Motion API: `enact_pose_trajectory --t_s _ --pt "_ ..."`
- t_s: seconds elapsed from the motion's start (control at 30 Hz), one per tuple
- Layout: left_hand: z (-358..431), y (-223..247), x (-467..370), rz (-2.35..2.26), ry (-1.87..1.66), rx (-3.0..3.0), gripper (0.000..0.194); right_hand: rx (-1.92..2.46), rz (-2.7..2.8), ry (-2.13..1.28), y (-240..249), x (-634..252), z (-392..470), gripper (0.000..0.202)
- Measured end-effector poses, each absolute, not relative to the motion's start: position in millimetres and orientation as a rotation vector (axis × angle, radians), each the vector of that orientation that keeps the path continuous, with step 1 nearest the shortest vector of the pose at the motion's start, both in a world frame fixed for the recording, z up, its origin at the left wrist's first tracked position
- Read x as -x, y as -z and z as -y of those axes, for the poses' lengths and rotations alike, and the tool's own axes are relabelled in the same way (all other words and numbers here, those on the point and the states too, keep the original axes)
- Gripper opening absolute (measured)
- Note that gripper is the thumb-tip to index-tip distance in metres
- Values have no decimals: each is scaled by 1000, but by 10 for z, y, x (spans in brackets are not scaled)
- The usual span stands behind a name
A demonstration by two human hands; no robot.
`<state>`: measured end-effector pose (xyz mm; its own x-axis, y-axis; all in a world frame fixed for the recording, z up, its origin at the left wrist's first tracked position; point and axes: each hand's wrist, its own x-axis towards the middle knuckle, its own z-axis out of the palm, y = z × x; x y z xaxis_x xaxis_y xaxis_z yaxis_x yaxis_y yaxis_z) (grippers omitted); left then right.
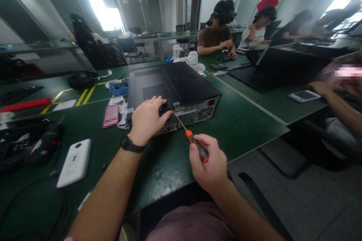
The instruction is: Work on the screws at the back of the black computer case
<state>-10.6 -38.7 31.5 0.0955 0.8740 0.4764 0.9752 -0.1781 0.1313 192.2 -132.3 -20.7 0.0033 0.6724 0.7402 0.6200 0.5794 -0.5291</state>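
Note:
A black desktop computer case lies on its side on the green table, its rear panel with vents and ports turned toward me. My left hand rests on the near left of the case, fingers stretched over the top cover and thumb at the rear edge. In my right hand is a screwdriver with an orange and grey handle. Its thin shaft points up and left, the tip at the rear edge of the case beside my left thumb. Whether the tip sits in a screw is too small to tell.
Left of the case are a blue tray, a pink packet and a white phone-like device. White bottles stand behind it. Across the table a person handles small parts. At right are a large black panel and another person's arm.

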Motion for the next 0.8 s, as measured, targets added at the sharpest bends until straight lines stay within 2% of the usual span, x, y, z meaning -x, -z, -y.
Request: enact_pose_trajectory --t_s 0.2,0.67,0.8 --pt "389 -308 113 1845 678 2146 38 1054 1685 -21 171 -1934 1333 22" --pt "376 -302 118 1826 686 2165 36 1125 1582 197 250 -1952 1309 14" --pt "374 -295 124 1821 690 2160 37 1066 1609 103 248 -1952 1315 23"
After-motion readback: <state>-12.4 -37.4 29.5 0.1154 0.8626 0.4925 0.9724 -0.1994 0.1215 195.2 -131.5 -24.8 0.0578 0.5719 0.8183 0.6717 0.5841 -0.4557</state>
